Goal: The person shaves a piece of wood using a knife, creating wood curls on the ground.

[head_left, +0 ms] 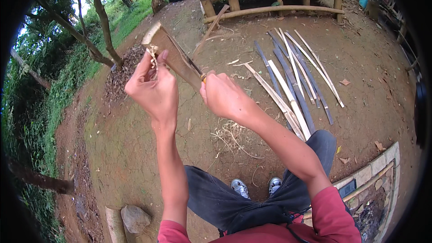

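In front of me, my right hand (222, 92) is wrapped round the handle of a machete (180, 60). Its broad, brownish blade points up and to the left, with a pale patch at the far end. A dark edge runs along its upper side, and a bit of orange shows by my fist. My left hand (153, 85) is closed near the blade's tip, thumb raised, pinching thin curled shavings (154, 56). Some of its fingers are hidden behind the hand.
Split bamboo strips (292, 76) lie spread on the dirt at right. Thin shavings (231, 137) lie ahead of my shoes. A low bamboo platform (274, 9) stands at the back. A stone (136, 218) and a log (115, 225) are lower left; a tiled border (382, 159) is lower right.
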Demonstrator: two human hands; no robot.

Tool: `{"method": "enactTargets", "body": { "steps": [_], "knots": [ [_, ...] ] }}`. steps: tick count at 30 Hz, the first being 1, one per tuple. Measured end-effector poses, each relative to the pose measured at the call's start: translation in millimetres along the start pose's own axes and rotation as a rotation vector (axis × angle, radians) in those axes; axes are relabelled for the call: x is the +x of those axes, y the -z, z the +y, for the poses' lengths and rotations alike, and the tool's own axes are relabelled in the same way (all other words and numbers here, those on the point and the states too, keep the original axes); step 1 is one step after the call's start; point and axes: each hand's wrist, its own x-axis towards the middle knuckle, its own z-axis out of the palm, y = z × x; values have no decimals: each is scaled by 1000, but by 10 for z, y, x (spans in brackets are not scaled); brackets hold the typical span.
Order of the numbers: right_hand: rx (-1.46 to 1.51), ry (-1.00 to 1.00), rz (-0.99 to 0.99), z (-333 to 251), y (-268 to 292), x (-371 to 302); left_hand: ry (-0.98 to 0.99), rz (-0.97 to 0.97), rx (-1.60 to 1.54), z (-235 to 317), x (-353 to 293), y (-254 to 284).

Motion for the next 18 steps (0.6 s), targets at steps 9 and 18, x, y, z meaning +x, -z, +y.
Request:
{"method": "enactTargets", "body": {
  "steps": [9, 18],
  "knots": [
    [-37, 30, -55, -275, 84, -63, -174, 155, 206, -89, 210, 182],
    [-130, -211, 85, -62, -244, 113, -158, 123, 67, -203, 270, -164]
  ]
}}
